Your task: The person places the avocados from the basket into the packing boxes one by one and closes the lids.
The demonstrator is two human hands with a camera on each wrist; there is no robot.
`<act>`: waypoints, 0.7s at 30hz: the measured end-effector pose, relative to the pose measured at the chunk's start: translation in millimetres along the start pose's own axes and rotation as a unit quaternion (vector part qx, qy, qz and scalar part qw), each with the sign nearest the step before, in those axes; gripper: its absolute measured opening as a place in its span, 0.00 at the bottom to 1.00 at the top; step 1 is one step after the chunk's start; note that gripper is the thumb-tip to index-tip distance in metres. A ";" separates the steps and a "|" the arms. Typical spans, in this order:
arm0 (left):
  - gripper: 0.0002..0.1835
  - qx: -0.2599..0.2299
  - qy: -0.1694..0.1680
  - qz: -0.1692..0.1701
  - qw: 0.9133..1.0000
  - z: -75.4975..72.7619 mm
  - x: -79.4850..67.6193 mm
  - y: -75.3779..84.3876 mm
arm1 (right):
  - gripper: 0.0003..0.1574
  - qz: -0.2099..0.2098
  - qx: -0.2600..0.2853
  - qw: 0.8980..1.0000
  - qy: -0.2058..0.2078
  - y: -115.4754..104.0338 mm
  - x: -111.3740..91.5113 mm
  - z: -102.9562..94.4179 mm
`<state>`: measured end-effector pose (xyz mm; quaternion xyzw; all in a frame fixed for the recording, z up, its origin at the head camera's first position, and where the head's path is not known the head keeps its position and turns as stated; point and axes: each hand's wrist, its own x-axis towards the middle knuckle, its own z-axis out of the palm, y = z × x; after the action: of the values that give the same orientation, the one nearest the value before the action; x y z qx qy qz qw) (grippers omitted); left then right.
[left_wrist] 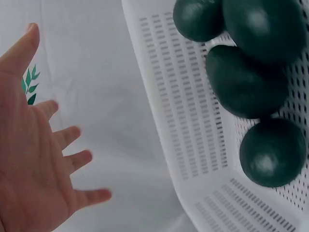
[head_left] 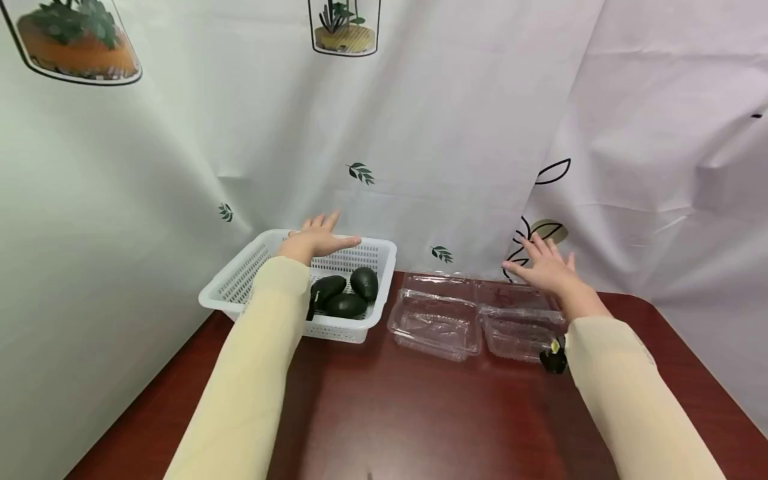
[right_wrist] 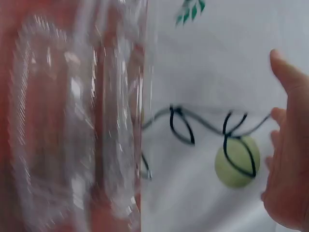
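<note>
My left hand (head_left: 317, 240) is held above a white plastic basket (head_left: 387, 267), fingers spread and holding nothing. Inside the basket lie several dark green avocados (head_left: 346, 305); the left wrist view shows these avocados (left_wrist: 273, 152) close together, beside the spread left hand (left_wrist: 36, 159). Over the back right of the table, my right hand (head_left: 549, 270) is raised with its fingers apart and nothing in them. Nearest to it is a clear plastic clamshell box (head_left: 519, 337), its lid up. A second clear clamshell box (head_left: 438, 327) stands directly left of that one, also with its lid raised.
The reddish-brown table (head_left: 438, 413) stretches in front of the basket and boxes. Behind it hangs a whitish curtain (head_left: 450, 133) printed with leaves and plants, close to the table's back edge. A similar pale sheet covers the left side.
</note>
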<state>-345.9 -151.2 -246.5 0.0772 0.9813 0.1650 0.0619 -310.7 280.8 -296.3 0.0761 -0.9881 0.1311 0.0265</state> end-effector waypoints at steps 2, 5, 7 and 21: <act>0.50 -0.007 -0.023 -0.003 1.000 -0.9 -2.8 -5.5 | 0.53 -0.023 0.012 1.000 -0.003 -5.5 -1.1 9.6; 0.48 -0.009 -0.053 -0.011 0.998 1.6 -7.8 -13.1 | 0.46 -0.055 0.012 0.998 -0.006 -13.2 -4.0 32.2; 0.47 -0.009 -0.073 -0.011 0.997 6.0 -9.6 -18.0 | 0.41 -0.067 0.009 0.998 -0.009 -16.0 -6.9 48.9; 0.38 0.012 -0.125 0.002 0.992 26.2 -11.2 -33.2 | 0.38 -0.032 0.020 0.998 -0.055 22.5 -38.8 85.6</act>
<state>-335.4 -175.9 -281.1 0.0999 0.9677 0.1425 0.1824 -278.7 285.4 -387.4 0.1149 -0.9824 0.1452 -0.0257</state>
